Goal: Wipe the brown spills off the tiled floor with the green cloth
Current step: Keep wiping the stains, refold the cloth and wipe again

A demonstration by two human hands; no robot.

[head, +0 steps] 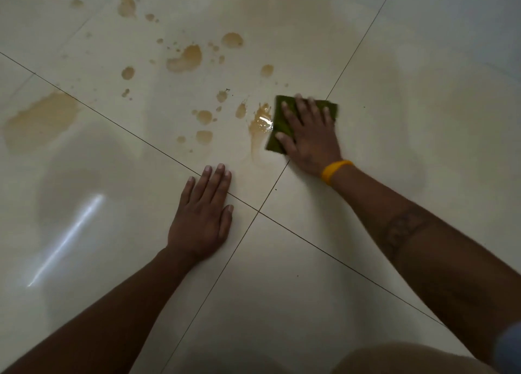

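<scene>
The right hand (306, 132) is pressing flat on the folded dark-green square cloth (277, 120), fingers spread and straight over it rather than curled round it, pinning it to the glossy cream tiled floor (423, 148) just beyond the crossing of two dark grout lines. A yellow band (335, 171) is sitting on that wrist. The left hand (201, 218) is resting palm-down on the floor with straight fingers, holding nothing and apparently bracing the body. The cloth's left edge is touching the nearest wet brown puddle (259, 123), which is lying at nine o'clock from the pressing hand and trailing down toward seven. The other brown spills are fanning out from nine to eleven o'clock of the cloth: small drops (204, 117) close by, a larger pool (186, 59) farther off, and a broad faint patch (42, 117) far out at nine. So the wiping is likely heading leftward and away, and the right hand, already on the cloth, is the nearer one to do it.
</scene>
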